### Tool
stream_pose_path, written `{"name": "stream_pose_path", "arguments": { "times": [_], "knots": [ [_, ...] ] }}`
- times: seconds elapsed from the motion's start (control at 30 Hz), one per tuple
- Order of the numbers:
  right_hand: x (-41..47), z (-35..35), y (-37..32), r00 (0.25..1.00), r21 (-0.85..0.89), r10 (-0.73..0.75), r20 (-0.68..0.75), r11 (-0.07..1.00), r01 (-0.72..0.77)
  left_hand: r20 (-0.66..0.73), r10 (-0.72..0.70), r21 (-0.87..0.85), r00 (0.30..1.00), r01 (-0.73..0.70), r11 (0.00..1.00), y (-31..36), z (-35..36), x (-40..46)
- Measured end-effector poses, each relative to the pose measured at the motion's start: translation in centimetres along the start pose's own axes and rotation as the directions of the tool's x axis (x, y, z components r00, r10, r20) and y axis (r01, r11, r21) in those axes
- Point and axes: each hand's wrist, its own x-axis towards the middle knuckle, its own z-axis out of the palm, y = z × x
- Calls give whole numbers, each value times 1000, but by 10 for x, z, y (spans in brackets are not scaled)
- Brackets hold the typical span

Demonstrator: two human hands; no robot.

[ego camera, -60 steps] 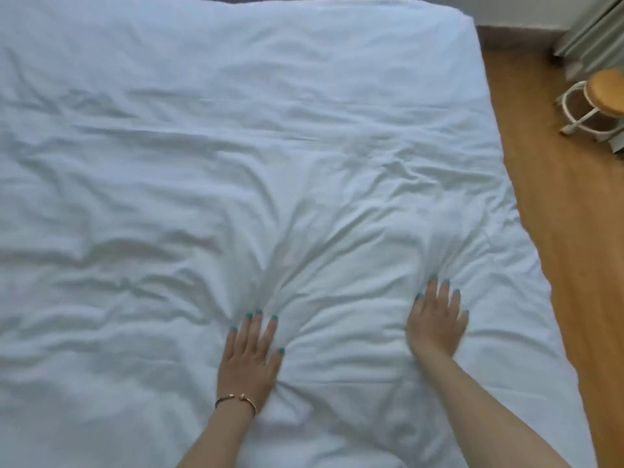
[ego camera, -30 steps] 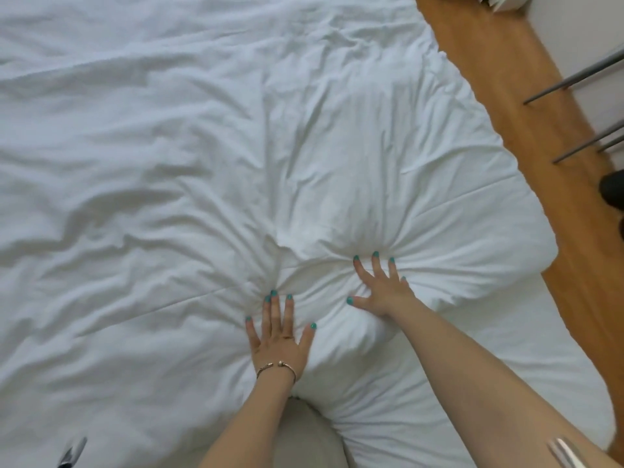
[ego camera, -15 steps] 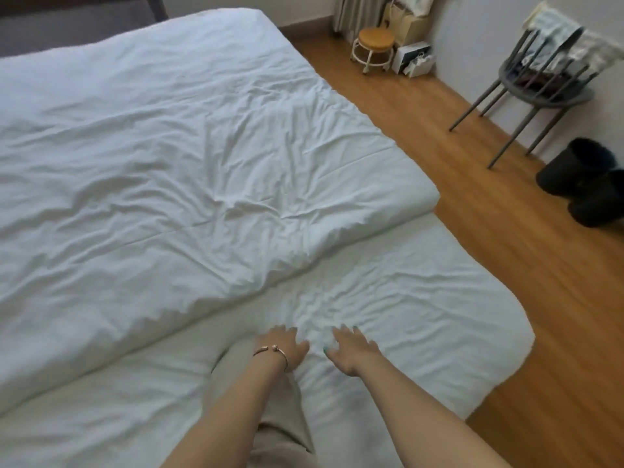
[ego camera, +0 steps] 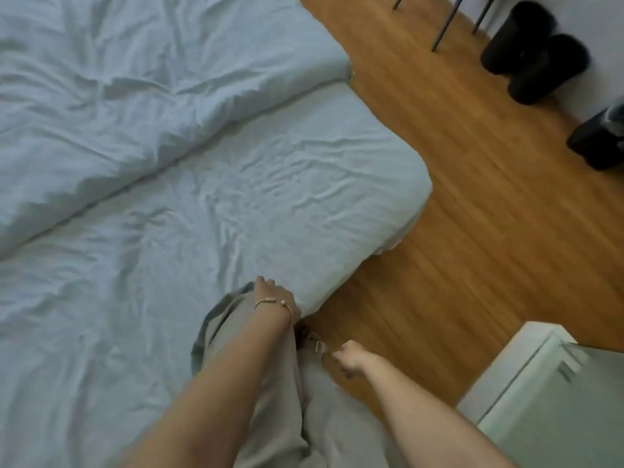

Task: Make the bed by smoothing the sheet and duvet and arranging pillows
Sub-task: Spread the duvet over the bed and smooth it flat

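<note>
A wooden floor is seen to the right of the bed, where the wrinkled sheet lies bare in the near part and the duvet is bunched at the far left. The left hand is laid at the sheet's near edge, its grip not discernible. The right hand is held low beside the bed, fingers curled; what is gripped cannot be told.

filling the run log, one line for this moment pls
left hand: on sheet edge | right hand: off bed, grip unclear | duvet: folded back
</note>
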Motion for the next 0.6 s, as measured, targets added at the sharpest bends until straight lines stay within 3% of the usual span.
{"name": "stream_pose_path", "arguments": {
  "times": [0.07,0.13,0.17,0.27,0.37,0.43,0.53,0.6],
  "knots": [
    [4,15,14,998,27,14,-55,1000,-12,130,122,-270,984,-83,959,3,41,6],
    [5,35,25,996,-39,-8,-85,999,4,321,284,-470,904,-108,876,2,109,-3],
    [2,49,31,997,-96,-20,-68,995,13,370,327,-502,870,-108,858,2,145,-16],
    [-12,103,52,998,-227,-44,33,973,51,434,242,-563,868,52,825,2,240,-66],
    [-33,143,69,998,-170,-6,62,985,16,504,286,-535,815,34,844,-2,308,-111],
    [-47,162,77,1000,-64,17,23,998,-15,477,314,-637,821,76,767,-14,343,-133],
    [-72,189,89,1000,-12,13,27,1000,-13,344,200,-814,918,185,551,-33,359,-158],
    [-87,202,101,1000,35,6,21,999,-7,307,142,-831,941,192,522,-41,357,-162]
  ]
}}
